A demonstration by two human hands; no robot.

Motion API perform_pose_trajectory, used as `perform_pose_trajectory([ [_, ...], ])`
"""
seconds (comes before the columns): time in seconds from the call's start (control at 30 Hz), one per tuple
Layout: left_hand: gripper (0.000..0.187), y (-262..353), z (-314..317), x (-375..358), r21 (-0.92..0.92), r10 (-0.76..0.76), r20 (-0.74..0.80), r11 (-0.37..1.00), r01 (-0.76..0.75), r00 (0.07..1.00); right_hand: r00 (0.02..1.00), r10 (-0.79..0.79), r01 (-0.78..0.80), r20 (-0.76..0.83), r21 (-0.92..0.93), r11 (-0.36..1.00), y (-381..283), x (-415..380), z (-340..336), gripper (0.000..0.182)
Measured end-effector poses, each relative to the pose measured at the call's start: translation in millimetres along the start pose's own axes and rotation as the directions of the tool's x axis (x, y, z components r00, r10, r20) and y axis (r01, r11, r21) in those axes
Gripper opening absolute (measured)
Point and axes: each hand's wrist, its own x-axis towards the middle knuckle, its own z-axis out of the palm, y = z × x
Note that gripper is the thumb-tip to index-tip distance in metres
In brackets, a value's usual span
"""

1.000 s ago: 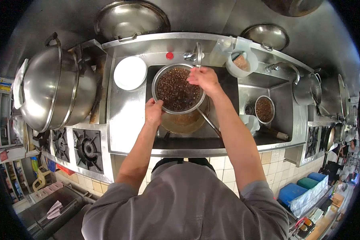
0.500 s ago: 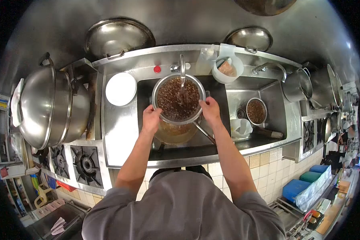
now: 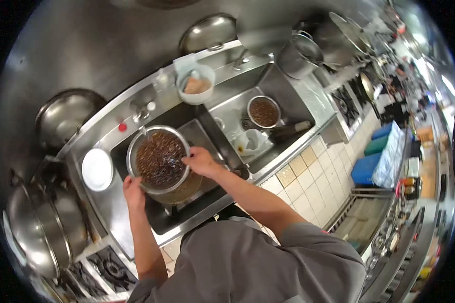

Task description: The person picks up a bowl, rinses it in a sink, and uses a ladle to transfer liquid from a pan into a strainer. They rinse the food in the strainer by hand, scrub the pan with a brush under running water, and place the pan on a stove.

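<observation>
Both hands hold a round metal bowl (image 3: 159,192) over the left sink. Small brown pieces like beans (image 3: 161,159) sit in it under water, with light glinting on the surface. My left hand (image 3: 133,193) grips the lower left rim, while my right hand (image 3: 201,162) pinches the rim on the right. Directly beyond the bowl is a tap (image 3: 141,115); whether water runs from it is hard to see. Partly hidden below the bowl, a wider vessel holds brownish water (image 3: 183,194).
In the right sink (image 3: 227,108) are a smaller bowl of brown pieces (image 3: 264,111), a white plastic jug (image 3: 249,142) and a wooden-handled tool (image 3: 293,129). White plates (image 3: 97,169) lie at left. A white tub (image 3: 196,87) stands behind. Large woks (image 3: 45,227) lean near the burners.
The view has swung to the right and tilted, so the sinks now run diagonally. The bowl stays in both hands; the stream clearly falling into it before is no longer distinct.
</observation>
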Motion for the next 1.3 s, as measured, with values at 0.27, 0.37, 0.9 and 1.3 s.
perform_pose_trajectory([
  [0.27,0.036,1.9,7.7,-0.5,-0.037,-0.079,-0.041,0.996,0.077,0.996,0.980,-0.153,0.163,-0.129,0.073,0.984,32.0,21.3,12.9,0.019],
  [0.37,0.036,0.5,1.5,10.9,0.004,-0.062,-0.025,0.998,0.062,0.998,0.956,-0.225,0.232,-0.187,0.020,0.972,43.4,27.7,18.9,0.020],
  [0.9,0.031,15.0,-3.0,15.6,0.084,-0.080,0.076,0.994,0.074,0.994,0.985,-0.173,0.171,-0.008,0.220,0.960,23.1,-7.6,-2.6,0.013],
  [1.3,0.026,2.7,-20.3,15.1,0.056,-0.074,0.112,0.996,0.068,0.991,0.991,-0.131,0.134,-0.029,0.163,0.977,40.3,5.6,7.8,0.021],
])
